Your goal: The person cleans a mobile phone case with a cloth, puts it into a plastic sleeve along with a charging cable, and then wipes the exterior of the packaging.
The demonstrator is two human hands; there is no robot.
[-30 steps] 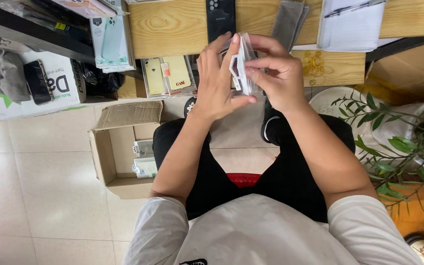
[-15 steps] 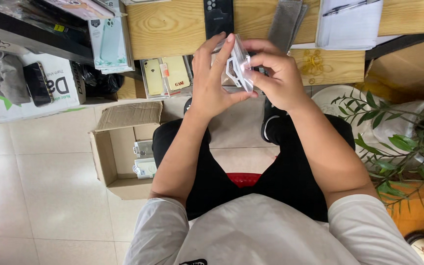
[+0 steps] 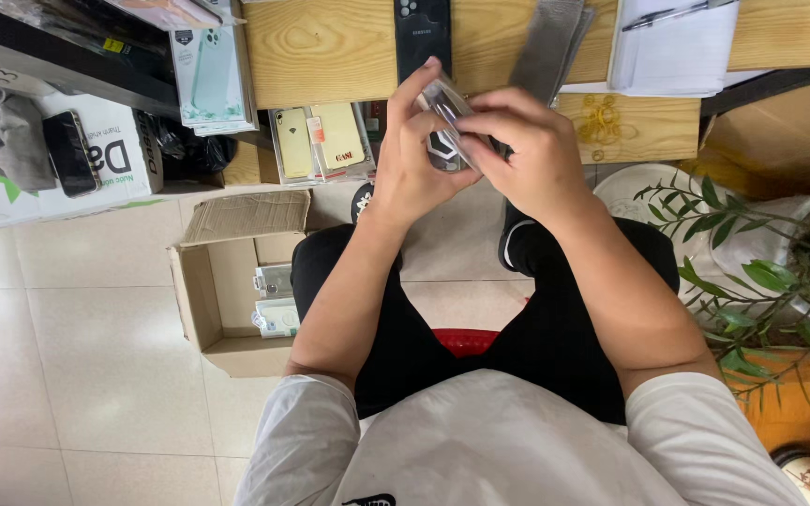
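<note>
Both the left hand (image 3: 414,173) and right hand (image 3: 527,159) grip a clear phone case (image 3: 444,122) between them, held just below the wooden desk's (image 3: 330,47) near edge, where a black phone (image 3: 422,33) lies.

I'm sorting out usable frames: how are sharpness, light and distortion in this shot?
Head view: even daylight, soft shadows; left hand and right hand fairly sharp, the clear packet between them glinting and hard to read; wide-angle bending at the edges, wooden table crisp.
</note>
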